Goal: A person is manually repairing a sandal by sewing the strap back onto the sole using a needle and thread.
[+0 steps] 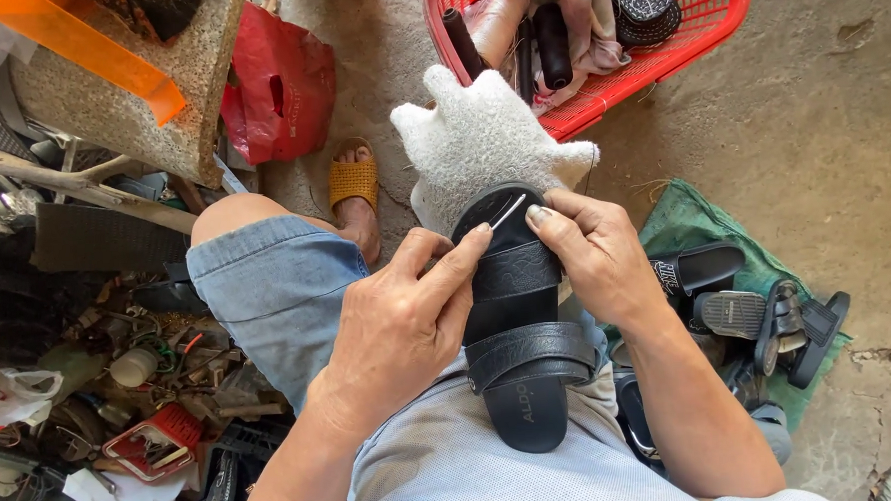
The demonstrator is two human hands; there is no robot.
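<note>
Black sandal [517, 318] between both hands [487, 289]

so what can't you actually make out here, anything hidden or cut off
1. Head view: the toe end of the black sandal is hidden by the left hand and right hand.
2. Head view: whether thread follows the needle is too fine to tell.
3. Head view: the red basket is cut off by the top edge.
4. Head view: the white fuzzy cloth hides whatever lies under it.
5. Head view: the small parts in the clutter at left are too small to name.
</note>
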